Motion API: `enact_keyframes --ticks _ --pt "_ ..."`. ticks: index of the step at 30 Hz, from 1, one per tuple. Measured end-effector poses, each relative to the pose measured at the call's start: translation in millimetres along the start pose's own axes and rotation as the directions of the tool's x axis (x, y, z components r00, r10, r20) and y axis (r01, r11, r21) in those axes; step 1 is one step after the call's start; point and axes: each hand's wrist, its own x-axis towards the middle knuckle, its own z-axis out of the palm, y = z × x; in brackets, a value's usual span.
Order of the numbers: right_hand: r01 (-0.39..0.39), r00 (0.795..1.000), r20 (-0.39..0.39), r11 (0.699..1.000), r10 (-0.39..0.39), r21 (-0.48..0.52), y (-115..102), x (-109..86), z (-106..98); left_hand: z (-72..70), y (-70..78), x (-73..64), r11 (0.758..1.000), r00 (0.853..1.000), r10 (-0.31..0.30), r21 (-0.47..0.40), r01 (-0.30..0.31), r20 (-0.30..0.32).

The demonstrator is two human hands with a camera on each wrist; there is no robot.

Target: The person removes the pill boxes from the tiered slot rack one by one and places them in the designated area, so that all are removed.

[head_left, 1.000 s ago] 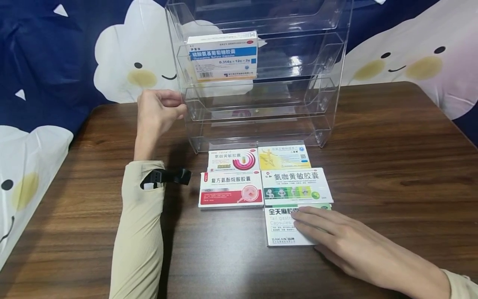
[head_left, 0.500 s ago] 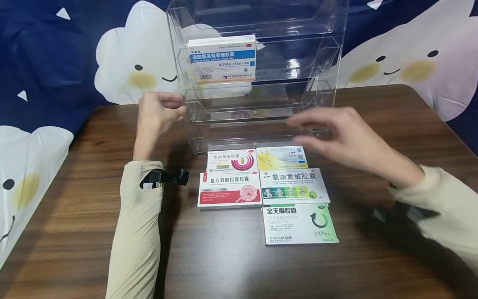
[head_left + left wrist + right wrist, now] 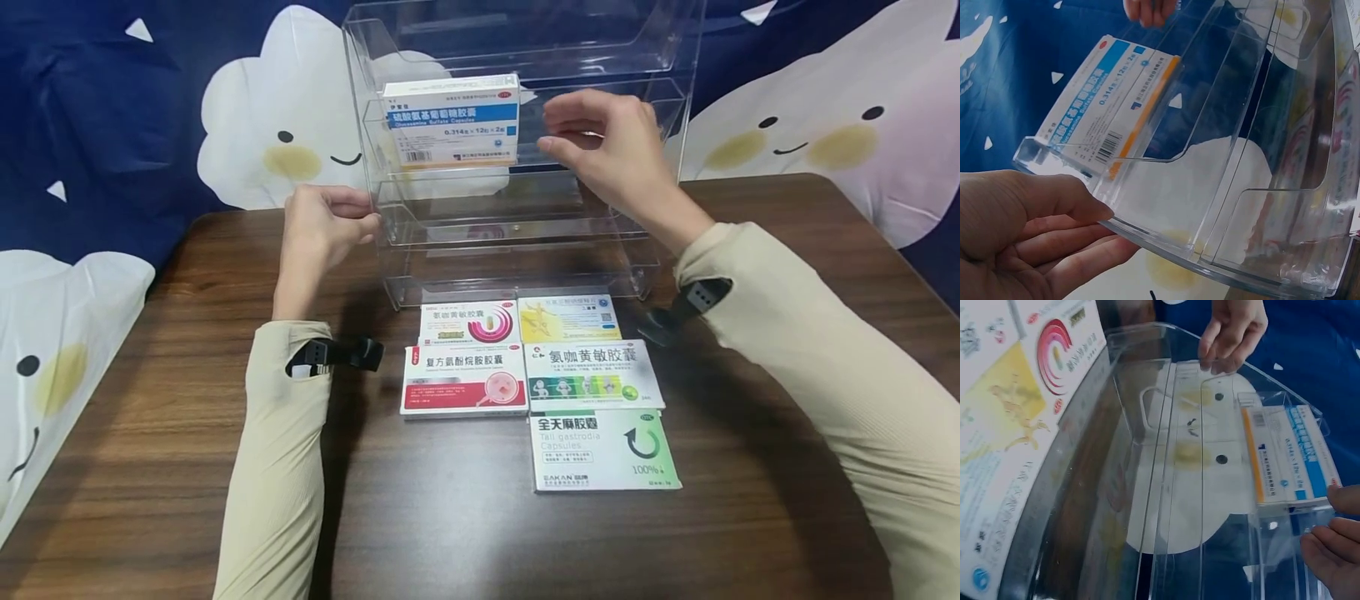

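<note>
A clear acrylic rack (image 3: 517, 229) with stepped tiers stands on the table. My left hand (image 3: 326, 229) pinches its left side edge between thumb and fingers, seen closely in the left wrist view. One white, blue and orange medicine box (image 3: 453, 125) sits upright in an upper tier, at the left. To the right of that box is my right hand (image 3: 611, 137), in front of the same tier, holding nothing, its fingers loosely bent and thumb apart. In the right wrist view those fingertips come right beside the box's end.
Before the rack lie several medicine boxes: a pink-ringed one (image 3: 468, 322), a yellow one (image 3: 566, 318), a red and white one (image 3: 465, 381), a green-banded one (image 3: 596, 375) and a green and white one (image 3: 606, 450). A cloud-patterned cloth (image 3: 97, 125) hangs behind the wooden table (image 3: 435, 517).
My right hand has left the green and white box at the front and risen up to the rack's upper tier. The left hand keeps its hold on the rack's edge.
</note>
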Motion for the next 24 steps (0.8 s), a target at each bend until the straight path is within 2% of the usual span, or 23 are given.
enact_keyframes --ticks 5,11,19,24 --pt "-0.031 1.0 0.004 1.0 0.031 -0.002 3 16.2 14 1.5 0.2 -0.9 0.999 1.0 0.001 0.035 0.0 -0.014" --pt "-0.031 0.999 0.023 0.999 0.031 -0.012 3 27.7 26 2.8 2.5 -0.9 1.0 1.0 -0.01 0.005 0.01 -0.007" --pt "-0.055 0.997 0.057 0.996 0.059 -0.065 3 37.7 29 4.9 2.0 -1.5 1.0 1.0 0.001 0.031 0.0 -0.019" --pt "-0.08 0.995 0.053 0.996 0.082 -0.047 3 41.4 27 5.2 2.1 -1.2 0.999 1.0 -0.008 0.034 0.009 -0.018"
